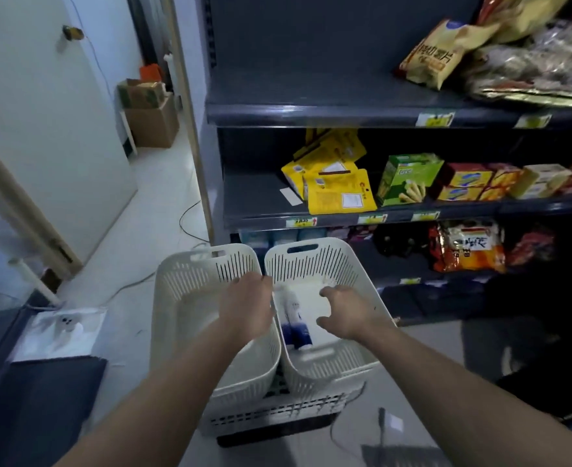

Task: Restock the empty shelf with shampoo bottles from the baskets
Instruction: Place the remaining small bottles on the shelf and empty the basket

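One shampoo bottle (pixel 294 323) lies in the right basket (pixel 355 264), its long axis pointing away from me. My left grip (pixel 247 306) is nearest, just beside it; my right grip (pixel 345 315) is farther. Both are loosely spread and empty.

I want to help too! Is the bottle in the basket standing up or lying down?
Lying down. The shampoo bottle lies flat along the bottom of the right-hand basket.
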{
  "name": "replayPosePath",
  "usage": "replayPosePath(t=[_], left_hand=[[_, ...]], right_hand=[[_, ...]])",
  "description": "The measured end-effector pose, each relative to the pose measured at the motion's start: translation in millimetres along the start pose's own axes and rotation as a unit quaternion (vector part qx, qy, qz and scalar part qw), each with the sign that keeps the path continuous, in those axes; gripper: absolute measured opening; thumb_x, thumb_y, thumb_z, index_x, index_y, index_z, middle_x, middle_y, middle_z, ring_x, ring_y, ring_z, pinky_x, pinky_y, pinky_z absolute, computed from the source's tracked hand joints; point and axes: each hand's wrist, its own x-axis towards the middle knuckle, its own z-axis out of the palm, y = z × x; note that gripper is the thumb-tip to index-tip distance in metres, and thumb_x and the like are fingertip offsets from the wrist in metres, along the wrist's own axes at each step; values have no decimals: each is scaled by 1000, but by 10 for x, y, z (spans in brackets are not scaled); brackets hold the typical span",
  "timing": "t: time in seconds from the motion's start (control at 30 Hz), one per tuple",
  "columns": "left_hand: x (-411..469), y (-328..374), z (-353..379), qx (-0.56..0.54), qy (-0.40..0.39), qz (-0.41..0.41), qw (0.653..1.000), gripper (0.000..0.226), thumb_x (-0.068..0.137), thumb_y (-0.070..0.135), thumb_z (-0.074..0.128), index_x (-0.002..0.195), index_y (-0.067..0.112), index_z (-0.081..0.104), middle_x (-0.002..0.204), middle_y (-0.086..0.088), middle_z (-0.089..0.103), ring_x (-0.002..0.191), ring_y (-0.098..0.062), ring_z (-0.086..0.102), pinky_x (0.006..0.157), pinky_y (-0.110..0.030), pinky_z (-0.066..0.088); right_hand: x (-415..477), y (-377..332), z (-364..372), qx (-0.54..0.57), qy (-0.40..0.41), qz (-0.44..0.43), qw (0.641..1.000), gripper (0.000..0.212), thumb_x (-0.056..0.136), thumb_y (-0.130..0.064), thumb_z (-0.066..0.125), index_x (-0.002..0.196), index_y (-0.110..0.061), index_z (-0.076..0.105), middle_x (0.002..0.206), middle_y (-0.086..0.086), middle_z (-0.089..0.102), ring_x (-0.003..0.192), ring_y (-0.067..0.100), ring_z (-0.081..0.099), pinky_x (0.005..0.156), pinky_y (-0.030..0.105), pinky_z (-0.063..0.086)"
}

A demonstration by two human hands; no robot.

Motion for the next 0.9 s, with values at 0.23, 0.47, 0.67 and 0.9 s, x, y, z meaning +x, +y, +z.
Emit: replayPosePath(t=[0.23, 0.47, 0.67, 0.9], left_hand=[[677, 221, 537, 46, -109, 17, 993, 40, 88, 19, 59, 125, 9, 49, 127, -11, 54, 119, -26, 48, 99, -33, 37], [1185, 274, 1049, 15, -203, -2, 979, 45, 88, 16, 58, 131, 6, 47, 131, -13, 51, 121, -27, 48, 98, -36, 42], [1472, 341, 1478, -33, -266, -86, 960, 45, 94, 16, 52, 135, 1, 44, 137, -14, 46, 120, -28, 52, 92, -36, 47], [1828, 391, 2154, -157, -290, -249, 911, 51, 99, 13, 41, 142, -9, 27, 143, -24, 39, 129, -34, 43, 106, -36, 36]], right_hand=[[487, 349, 251, 27, -55, 33, 998, 63, 89, -38, 62, 144, -15, 41, 136, 11, 52, 129, 29, 44, 105, 38, 42], [993, 483, 573, 37, -110, 49, 992, 62, 89, -41, 63, 142, -15, 42, 137, 11, 51, 129, 29, 45, 104, 39, 43], [1346, 612, 937, 65, -152, 36, 986, 60, 91, -39, 62, 142, -15, 42, 140, 10, 50, 129, 28, 45, 101, 36, 42], [1807, 752, 1346, 107, -202, 19, 973, 52, 91, -38, 61, 132, -6, 51, 129, 13, 58, 117, 28, 55, 93, 38, 50]])
